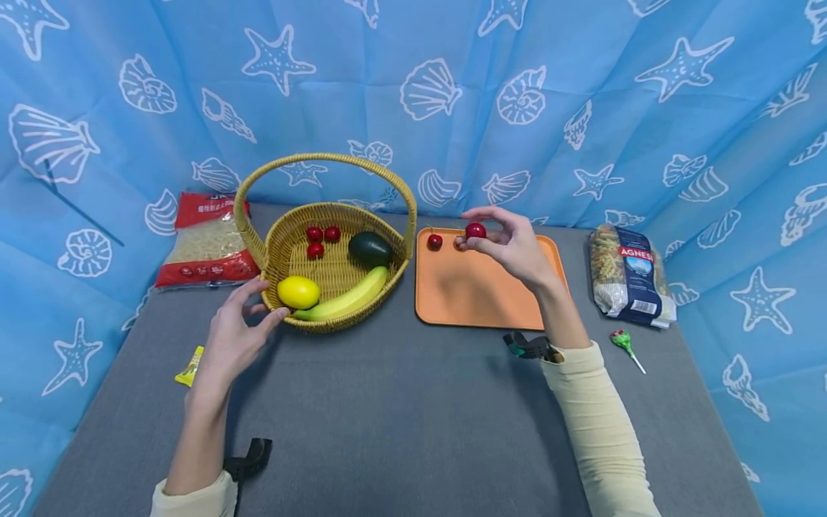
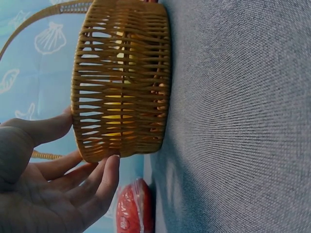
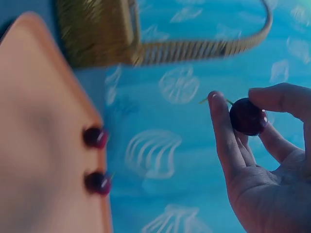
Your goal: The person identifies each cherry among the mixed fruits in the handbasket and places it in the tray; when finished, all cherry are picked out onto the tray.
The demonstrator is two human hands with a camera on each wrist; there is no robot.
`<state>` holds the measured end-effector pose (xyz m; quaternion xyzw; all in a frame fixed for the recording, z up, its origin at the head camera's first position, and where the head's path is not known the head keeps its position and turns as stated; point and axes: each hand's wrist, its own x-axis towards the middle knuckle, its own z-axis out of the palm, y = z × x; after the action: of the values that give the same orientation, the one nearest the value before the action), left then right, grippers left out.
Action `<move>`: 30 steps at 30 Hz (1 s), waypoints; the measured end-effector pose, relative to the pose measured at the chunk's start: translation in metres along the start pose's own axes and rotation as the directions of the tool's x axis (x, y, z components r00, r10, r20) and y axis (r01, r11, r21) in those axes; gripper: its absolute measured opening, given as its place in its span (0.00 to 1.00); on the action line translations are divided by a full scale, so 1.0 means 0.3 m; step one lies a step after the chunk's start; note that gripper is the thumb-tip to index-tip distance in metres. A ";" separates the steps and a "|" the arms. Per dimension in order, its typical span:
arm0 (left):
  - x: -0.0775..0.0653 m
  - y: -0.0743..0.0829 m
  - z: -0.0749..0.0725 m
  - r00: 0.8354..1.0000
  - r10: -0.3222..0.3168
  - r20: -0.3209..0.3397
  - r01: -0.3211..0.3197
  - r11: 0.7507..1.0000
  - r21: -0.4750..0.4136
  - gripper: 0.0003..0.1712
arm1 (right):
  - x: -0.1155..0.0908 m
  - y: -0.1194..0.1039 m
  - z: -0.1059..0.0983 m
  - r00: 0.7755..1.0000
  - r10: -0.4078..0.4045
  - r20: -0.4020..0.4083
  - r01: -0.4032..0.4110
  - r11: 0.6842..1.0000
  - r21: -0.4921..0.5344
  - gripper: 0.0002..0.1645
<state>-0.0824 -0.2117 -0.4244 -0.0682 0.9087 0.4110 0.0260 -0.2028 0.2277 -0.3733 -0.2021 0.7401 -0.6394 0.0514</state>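
Observation:
A wicker basket (image 1: 336, 327) with a tall arched handle holds a lemon (image 1: 298, 293), a banana (image 1: 349, 296), a dark avocado (image 1: 370, 249) and several red cherries (image 1: 314, 234). My left hand (image 1: 235, 334) holds the basket's near left rim, thumb and fingers bent about the woven edge (image 2: 77, 97). Between thumb and fingers, my right hand (image 1: 517, 248) pinches a dark red cherry (image 3: 248, 117) with a thin green stem, raised over the orange tray (image 1: 481, 316). Two more cherries lie along the tray's far edge, one (image 3: 95, 138) nearer the basket, the other (image 3: 98, 183) partly hidden by my fingers in the head view.
Behind the basket on the left leans a red pasta bag (image 1: 207, 240). A small yellow packet (image 1: 190, 366) lies near my left wrist. On the right are a blue-labelled pasta bag (image 1: 629, 276) and a green-wrapped lollipop (image 1: 625, 346). A blue shell-print curtain (image 1: 362, 93) borders the grey table.

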 end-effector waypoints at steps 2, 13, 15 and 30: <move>0.000 0.001 -0.001 1.000 0.001 0.001 -0.001 1.000 0.000 0.39 | -0.003 0.034 -0.028 0.997 0.059 -0.050 -0.061 0.997 -0.044 0.20; 0.005 0.004 -0.002 1.000 -0.019 0.010 0.019 1.000 0.000 0.39 | 0.009 0.244 -0.100 0.914 0.294 -0.279 -0.353 0.916 -0.189 0.30; 0.005 0.004 -0.002 1.000 -0.021 0.010 0.021 1.000 -0.001 0.39 | 0.014 0.268 -0.107 0.893 0.334 -0.301 -0.401 0.896 -0.194 0.29; 0.002 0.005 0.000 1.000 -0.022 0.007 0.022 1.000 0.000 0.39 | 0.057 0.338 -0.145 0.867 0.348 -0.357 -0.450 0.855 -0.258 0.28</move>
<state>-0.0833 -0.2108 -0.4233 -0.0769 0.9077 0.4111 0.0337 -0.2566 0.2719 -0.4606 0.0504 0.8621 -0.5027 0.0377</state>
